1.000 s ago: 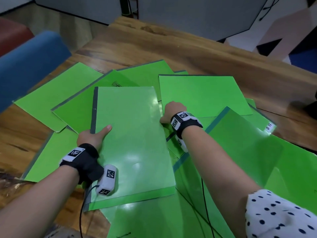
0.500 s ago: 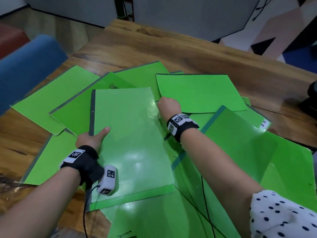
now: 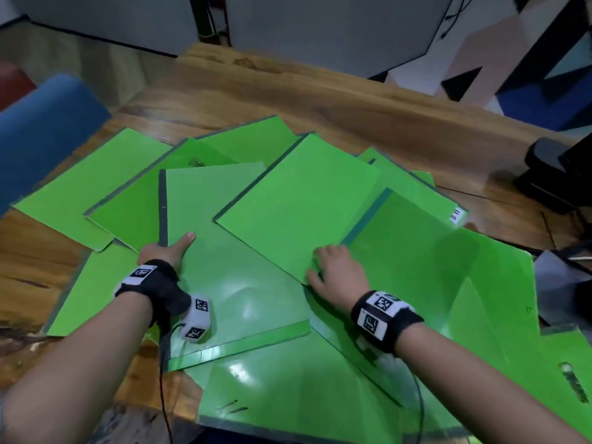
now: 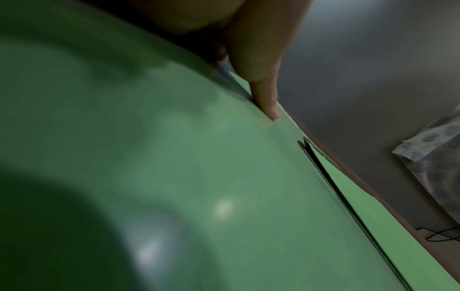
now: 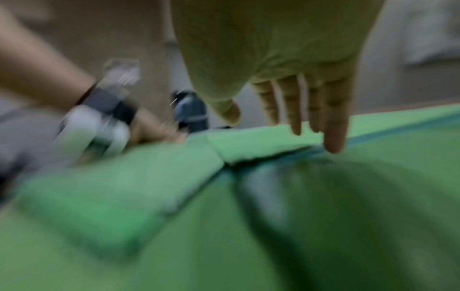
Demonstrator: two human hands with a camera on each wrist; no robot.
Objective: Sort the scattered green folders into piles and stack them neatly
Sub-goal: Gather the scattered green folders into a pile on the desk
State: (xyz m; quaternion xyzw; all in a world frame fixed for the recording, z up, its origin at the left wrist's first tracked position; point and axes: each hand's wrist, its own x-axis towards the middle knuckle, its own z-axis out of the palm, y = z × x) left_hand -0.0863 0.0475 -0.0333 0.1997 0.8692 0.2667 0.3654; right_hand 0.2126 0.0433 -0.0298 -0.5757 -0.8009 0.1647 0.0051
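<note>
While the left hand (image 3: 165,251) gripped the glossy folder's (image 3: 230,283) spine edge, thumb on top, the right hand (image 3: 336,272) lay with straight fingers (image 5: 333,126) on the matte folder's (image 3: 298,206) near corner, mid-table (image 3: 352,100).

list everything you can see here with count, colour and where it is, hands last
green folders: about a dozen, exact count unclear as they overlap; bright green, some with dark spines; spread across the table
glossy folder: one, green with a dark left spine, centre front
matte folder: one, green, tilted, lying partly on the glossy folder
table: one, brown wood, under everything
chair: one, blue, far left
black object: one, right edge of the table; cannot tell what it is
left hand: grips the glossy folder's spine edge, thumb on top
right hand: fingers spread and fairly straight on the matte folder's near corner
</note>
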